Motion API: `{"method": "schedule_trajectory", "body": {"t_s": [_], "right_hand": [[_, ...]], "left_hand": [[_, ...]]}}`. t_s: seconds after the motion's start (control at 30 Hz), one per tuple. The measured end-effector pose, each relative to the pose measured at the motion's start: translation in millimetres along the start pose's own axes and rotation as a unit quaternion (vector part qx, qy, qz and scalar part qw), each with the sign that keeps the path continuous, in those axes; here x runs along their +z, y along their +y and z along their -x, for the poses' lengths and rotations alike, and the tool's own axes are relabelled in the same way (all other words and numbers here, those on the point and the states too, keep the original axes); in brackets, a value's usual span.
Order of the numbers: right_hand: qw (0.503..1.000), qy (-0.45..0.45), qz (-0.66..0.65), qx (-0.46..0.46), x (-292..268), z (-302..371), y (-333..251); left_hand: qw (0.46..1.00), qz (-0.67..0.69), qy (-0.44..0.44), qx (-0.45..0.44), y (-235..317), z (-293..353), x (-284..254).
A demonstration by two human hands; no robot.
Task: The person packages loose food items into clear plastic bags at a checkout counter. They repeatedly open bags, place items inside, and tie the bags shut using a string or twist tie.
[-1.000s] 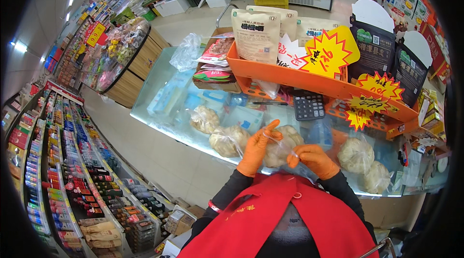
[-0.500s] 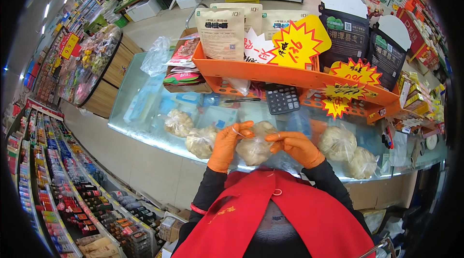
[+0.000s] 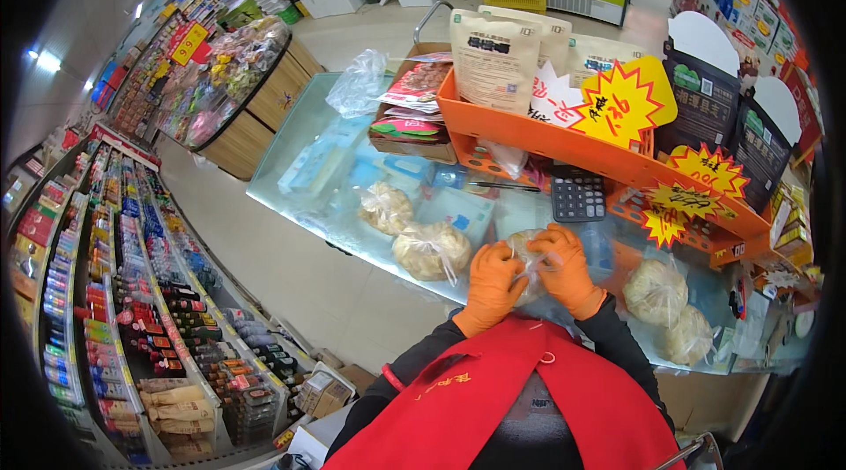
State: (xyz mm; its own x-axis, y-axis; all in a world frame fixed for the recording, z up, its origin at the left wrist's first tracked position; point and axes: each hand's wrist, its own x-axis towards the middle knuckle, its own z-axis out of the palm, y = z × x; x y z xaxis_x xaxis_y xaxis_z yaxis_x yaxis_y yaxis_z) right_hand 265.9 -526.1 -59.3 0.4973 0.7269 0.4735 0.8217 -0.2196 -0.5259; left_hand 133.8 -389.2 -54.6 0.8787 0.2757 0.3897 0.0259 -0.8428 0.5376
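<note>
Just below the middle of the frame, my left hand [image 3: 490, 287] and my right hand [image 3: 564, 269], both in orange gloves, close around a clear plastic bag [image 3: 526, 251] of pale, lumpy food that rests on the glass counter [image 3: 304, 175]; the fingers of both hands are curled shut on the bag's upper part, pinching the loose film between them, left from the lower left, right from the right side. The work in hand looks to me like gathering and tying off the neck; to do it well I would keep the contents pressed low against the glass, squeeze the air out before twisting, and hold the gathered film tight near the food so the knot sits snug; gloved fingertips slip on thin plastic, so a firm pinch matters more than speed, and I should not tug so hard that the film tears.

To the left of my hands lie two tied bags [image 3: 431, 250] already knotted, one near, one further toward the upper left; at the right edge two more filled bags [image 3: 656, 292] sit on the counter; a black calculator [image 3: 577, 194] lies just above my right hand, below the orange rack [image 3: 529, 131] with its yellow starburst tags; I should keep my elbows clear of it.
</note>
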Motion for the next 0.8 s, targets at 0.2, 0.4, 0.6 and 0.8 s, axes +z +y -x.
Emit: {"method": "schedule_trajectory", "body": {"t_s": [0.2, 0.4, 0.6, 0.8], "right_hand": [[0.973, 0.112, -0.115, 0.165, -5.8, -3.6, 15.5], [0.864, 0.228, -0.278, 0.353, -24.5, 23.7, 37.6], [0.748, 0.380, -0.385, 0.386, -89.3, 18.7, 20.3], [0.844, 0.323, -0.306, 0.299, -96.7, 8.3, -18.3]], "left_hand": [[0.996, -0.002, 0.078, 0.049, -21.4, -8.2, -2.3], [0.980, 0.141, 0.117, -0.074, -24.7, -21.7, -20.1], [0.947, 0.227, 0.195, -0.120, -25.8, -11.6, -29.3], [0.974, 0.136, 0.175, 0.035, -3.0, -29.4, -60.0]]}}
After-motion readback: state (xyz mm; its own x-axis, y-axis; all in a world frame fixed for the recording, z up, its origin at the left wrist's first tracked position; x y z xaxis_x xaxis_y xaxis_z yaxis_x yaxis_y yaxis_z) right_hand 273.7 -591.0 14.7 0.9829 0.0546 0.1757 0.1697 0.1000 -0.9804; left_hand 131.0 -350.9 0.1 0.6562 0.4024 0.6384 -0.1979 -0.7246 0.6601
